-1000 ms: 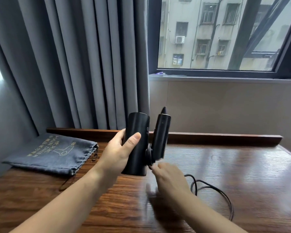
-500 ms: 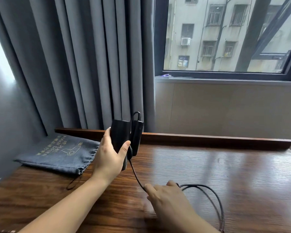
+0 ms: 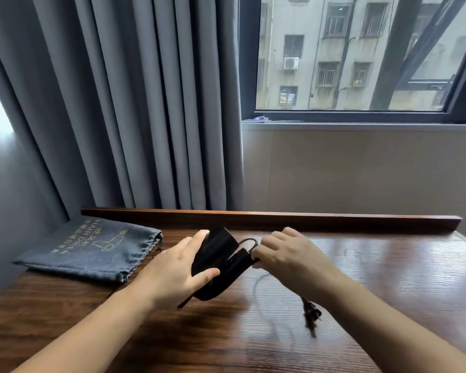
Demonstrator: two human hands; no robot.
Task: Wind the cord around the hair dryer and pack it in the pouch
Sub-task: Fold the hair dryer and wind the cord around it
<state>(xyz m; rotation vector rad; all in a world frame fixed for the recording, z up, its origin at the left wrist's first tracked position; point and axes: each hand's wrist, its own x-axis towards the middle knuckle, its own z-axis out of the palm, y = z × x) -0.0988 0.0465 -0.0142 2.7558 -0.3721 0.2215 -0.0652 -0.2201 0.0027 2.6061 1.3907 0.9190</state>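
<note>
My left hand point(image 3: 172, 270) grips the black folded hair dryer point(image 3: 219, 261) just above the wooden table, tilted with its top leaning away to the left. My right hand point(image 3: 291, 258) is closed on the black cord point(image 3: 246, 242) right beside the dryer's folded handle. A loop of cord arches over the top of the handle. The cord's plug point(image 3: 311, 314) hangs below my right wrist, blurred. A short cord end sticks out under the dryer. The grey drawstring pouch point(image 3: 92, 249), printed "HAIR DRIER", lies flat at the table's left back corner.
The wooden table point(image 3: 388, 278) has a raised rim point(image 3: 280, 219) along its back edge. Grey curtains point(image 3: 132, 103) hang behind the left half, a window point(image 3: 361, 55) and beige wall behind the right.
My left hand lowered and tilted the dryer toward the table. My right hand rose from the table with the cord to the dryer's handle, and the plug now dangles off the table.
</note>
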